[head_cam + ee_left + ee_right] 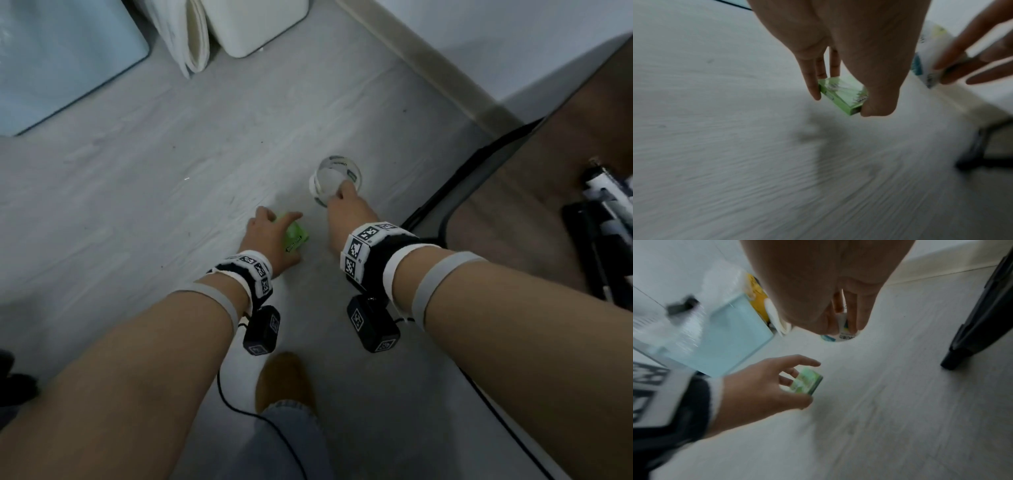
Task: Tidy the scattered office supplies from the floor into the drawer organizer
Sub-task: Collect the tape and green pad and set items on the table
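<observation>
Left hand (263,236) pinches small green box (840,95); right hand (346,212) grips clear tape roll (334,180) just beside it; pickup step, drawer next

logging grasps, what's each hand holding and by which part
Left hand pinches the small green box by its opposite ends, thumb against fingers. Right hand grips the tape roll by its rim.

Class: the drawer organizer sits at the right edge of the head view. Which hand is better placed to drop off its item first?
Probably the right hand. It grips the tape roll on the side nearer the drawer organizer. The left hand, pinching the green box, would have to cross over.
</observation>
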### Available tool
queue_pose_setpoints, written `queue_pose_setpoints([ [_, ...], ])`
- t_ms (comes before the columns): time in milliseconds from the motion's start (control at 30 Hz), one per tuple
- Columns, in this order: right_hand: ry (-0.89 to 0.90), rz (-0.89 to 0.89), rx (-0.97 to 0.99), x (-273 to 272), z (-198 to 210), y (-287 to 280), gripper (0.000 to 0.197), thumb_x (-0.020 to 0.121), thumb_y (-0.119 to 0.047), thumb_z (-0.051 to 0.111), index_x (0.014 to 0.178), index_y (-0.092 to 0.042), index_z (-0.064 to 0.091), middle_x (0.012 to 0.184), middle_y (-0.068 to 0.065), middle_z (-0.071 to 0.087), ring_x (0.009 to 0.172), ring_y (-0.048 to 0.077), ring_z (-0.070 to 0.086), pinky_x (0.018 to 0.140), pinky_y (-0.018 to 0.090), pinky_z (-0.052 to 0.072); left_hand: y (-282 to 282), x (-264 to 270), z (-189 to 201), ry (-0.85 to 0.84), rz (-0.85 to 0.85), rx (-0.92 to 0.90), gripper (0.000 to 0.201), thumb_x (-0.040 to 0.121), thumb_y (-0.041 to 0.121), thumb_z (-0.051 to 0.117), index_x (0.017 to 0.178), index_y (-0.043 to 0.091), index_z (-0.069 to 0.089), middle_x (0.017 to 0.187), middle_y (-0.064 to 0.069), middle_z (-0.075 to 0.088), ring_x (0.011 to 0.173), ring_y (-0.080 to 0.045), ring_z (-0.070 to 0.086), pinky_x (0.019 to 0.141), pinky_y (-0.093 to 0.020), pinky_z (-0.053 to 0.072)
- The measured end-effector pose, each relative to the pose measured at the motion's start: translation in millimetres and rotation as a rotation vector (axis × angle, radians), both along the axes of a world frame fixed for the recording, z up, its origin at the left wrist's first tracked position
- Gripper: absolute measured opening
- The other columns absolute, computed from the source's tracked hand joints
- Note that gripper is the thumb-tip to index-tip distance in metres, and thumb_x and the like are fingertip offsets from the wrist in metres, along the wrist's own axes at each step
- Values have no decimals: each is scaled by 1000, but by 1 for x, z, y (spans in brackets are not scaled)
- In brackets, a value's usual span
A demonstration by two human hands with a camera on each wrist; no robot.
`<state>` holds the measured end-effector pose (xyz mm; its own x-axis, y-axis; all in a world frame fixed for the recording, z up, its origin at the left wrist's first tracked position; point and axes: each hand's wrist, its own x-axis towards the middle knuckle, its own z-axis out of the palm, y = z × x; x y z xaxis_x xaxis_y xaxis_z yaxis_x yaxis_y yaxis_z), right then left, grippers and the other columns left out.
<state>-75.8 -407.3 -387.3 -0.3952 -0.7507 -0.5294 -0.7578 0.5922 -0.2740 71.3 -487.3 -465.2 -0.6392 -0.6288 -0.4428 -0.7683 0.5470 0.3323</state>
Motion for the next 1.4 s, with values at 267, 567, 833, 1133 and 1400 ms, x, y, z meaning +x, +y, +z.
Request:
queue_pose_setpoints([
  [267, 88, -91, -505, -24, 126, 12, 46, 88, -24, 60, 124, -2, 43, 129, 15, 39, 108, 34, 51, 87, 41, 49, 9, -50, 111, 227, 125, -6, 63, 64, 32, 77, 122, 27, 52, 117, -9, 34, 105, -33, 46, 92, -45, 50],
  [567, 118, -209, -753, -109, 211, 125, 48, 82, -35, 69, 112, -12, 40, 109, 8, 52, 92, 27, 55, 71, 34, 45, 79, -143, 224, 452, -101, 46, 68, 69, 34, 79, 130, 25, 50, 111, -4, 42, 97, -23, 52, 86, -29, 46],
  [833, 245, -51, -593, -134, 217, 253, 47, 80, -36, 67, 119, -17, 49, 113, 2, 44, 103, 25, 50, 77, 36, 50, 179, -191, 234, 280, -204, 78, 67, 63, 28, 88, 117, 7, 55, 121, -13, 40, 112, -30, 48, 96, -33, 45],
  [1133, 283, -108, -611, -145, 233, 293, 45, 83, -32, 63, 124, -19, 46, 122, 2, 42, 108, 23, 48, 74, 34, 50, 197, -223, 278, 502, 92, 511, 19, 97, 25, 49, 92, 20, 67, 93, -11, 70, 79, -21, 66, 70, -29, 51],
  [1400, 297, -44, -767, -144, 255, 304, 22, 83, -14, 57, 104, -16, 53, 115, 3, 46, 105, 24, 48, 73, 41, 55, 211, -222, 341, 479, 186, 1133, 55, 89, 50, 61, 130, 13, 58, 98, -13, 75, 85, -28, 74, 70, -35, 61],
])
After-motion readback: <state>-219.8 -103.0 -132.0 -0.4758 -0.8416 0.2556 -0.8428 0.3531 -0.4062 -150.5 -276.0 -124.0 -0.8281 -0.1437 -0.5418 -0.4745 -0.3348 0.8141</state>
